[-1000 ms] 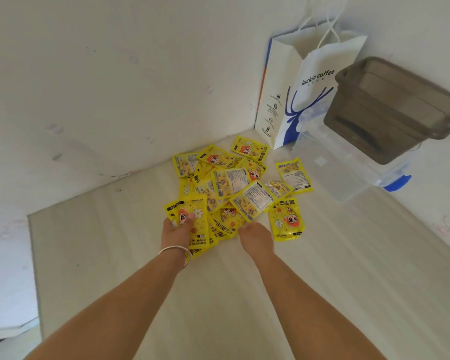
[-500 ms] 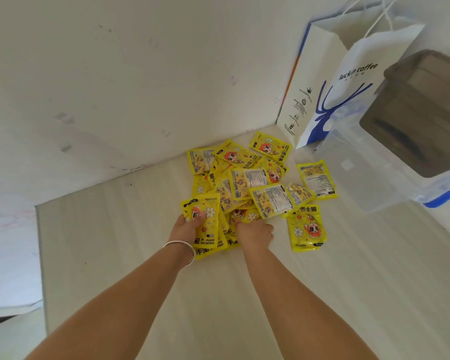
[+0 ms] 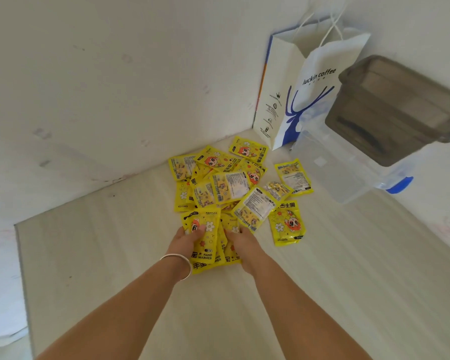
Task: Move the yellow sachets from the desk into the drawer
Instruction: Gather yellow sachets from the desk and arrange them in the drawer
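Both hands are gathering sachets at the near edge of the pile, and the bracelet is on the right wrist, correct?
Not quite. In the head view the bracelet is on the left wrist, not the right. The rest holds: the left hand and right hand are both gathering sachets at the near edge of the pile.

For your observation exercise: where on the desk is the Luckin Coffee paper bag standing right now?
In the head view the Luckin Coffee paper bag stands upright at the far right, in the wall corner, just behind the pile of yellow sachets and left of the clear plastic box.
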